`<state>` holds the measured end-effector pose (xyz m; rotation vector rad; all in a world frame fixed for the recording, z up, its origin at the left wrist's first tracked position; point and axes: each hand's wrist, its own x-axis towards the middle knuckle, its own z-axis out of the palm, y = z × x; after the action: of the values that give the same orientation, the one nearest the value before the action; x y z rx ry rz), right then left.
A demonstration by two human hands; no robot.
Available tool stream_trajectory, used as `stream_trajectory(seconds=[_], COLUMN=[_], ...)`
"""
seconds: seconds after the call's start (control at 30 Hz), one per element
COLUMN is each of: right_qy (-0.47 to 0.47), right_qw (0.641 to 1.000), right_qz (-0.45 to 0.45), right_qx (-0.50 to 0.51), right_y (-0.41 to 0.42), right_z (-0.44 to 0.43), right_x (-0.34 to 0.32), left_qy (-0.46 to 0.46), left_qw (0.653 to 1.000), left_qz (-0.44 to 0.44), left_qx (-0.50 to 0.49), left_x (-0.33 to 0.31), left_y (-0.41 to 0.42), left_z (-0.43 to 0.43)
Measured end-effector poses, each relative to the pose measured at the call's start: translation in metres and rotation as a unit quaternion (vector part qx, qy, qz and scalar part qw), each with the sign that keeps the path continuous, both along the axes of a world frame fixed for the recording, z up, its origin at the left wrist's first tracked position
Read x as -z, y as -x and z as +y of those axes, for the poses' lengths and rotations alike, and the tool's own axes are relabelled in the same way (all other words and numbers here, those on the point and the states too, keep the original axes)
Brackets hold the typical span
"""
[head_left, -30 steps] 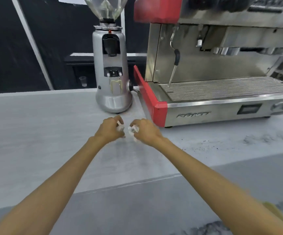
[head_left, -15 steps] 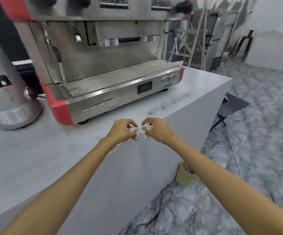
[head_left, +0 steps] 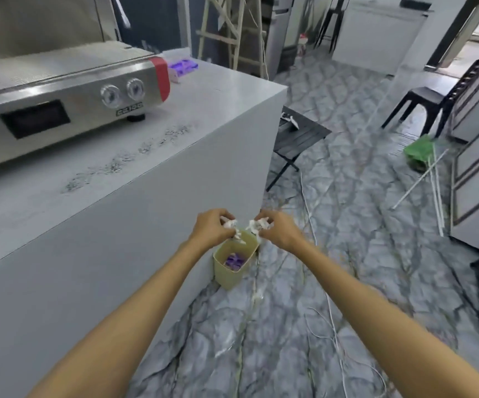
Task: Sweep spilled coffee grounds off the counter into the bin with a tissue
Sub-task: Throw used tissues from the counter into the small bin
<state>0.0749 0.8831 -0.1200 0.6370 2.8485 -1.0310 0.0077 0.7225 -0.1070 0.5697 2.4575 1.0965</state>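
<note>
Tissue [head_left: 246, 226] sits pinched in both my left hand [head_left: 212, 228] and right hand [head_left: 279, 229], above the bin [head_left: 228, 272] on the floor beside the counter [head_left: 218, 90] wall. Coffee grounds [head_left: 123, 160] streak the worktop near its front edge, before the espresso machine [head_left: 68, 101].

Espresso machine [head_left: 68, 93], black stool [head_left: 422, 106]

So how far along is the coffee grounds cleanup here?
Little looks done: patches of coffee grounds dot the counter before the espresso machine. In hand: the left hand and right hand hold white tissue above the floor bin. Sweeping remains.
</note>
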Motion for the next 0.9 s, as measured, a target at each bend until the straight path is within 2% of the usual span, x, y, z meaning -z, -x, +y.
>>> stream_trajectory(seconds=[0.4, 0.6, 0.73, 0.9], right_qy=[0.062, 0.073, 0.088, 0.095], right_qw=[0.994, 0.985, 0.98, 0.968], right_qz=[-0.085, -0.148, -0.169, -0.202], right_qx=[0.002, -0.047, -0.058, -0.114], right_y=[0.149, 0.218, 0.237, 0.254], right_z=[0.086, 0.118, 0.142, 0.183], right_x=[0.163, 0.238, 0.247, 0.208], left_qy=[0.051, 0.076, 0.106, 0.125], left_qw=[0.997, 0.989, 0.984, 0.981], left_qz=[-0.055, -0.105, -0.127, -0.142], left_qx=[-0.032, -0.066, -0.072, -0.043], left_x=[0.159, 0.233, 0.238, 0.188], left_y=[0.137, 0.194, 0.211, 0.232], left_z=[0.109, 0.144, 0.159, 0.189])
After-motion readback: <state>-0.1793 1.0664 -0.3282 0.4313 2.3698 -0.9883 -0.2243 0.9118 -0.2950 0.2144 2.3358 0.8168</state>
